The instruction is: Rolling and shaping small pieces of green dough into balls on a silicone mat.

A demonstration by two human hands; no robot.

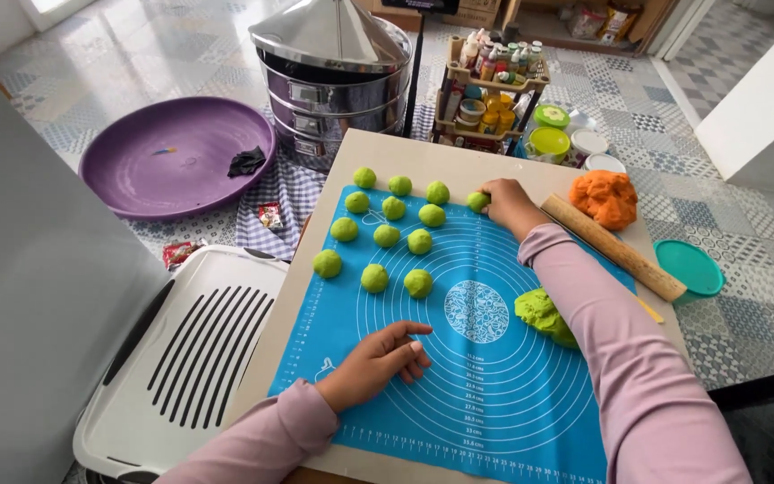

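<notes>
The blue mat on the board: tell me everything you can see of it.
The blue mat is a thin, flexible-looking sheet printed with white concentric circles and ruler marks along its edges. It lies flat on a pale board. Green dough balls sit in rows on its far left part, and a green dough lump lies near its right edge. The left hand rests on it.

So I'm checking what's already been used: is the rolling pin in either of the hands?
No, the rolling pin lies on the board beside the orange dough, while the right hand touches a green ball and the left hand rests on the blue mat.
</notes>
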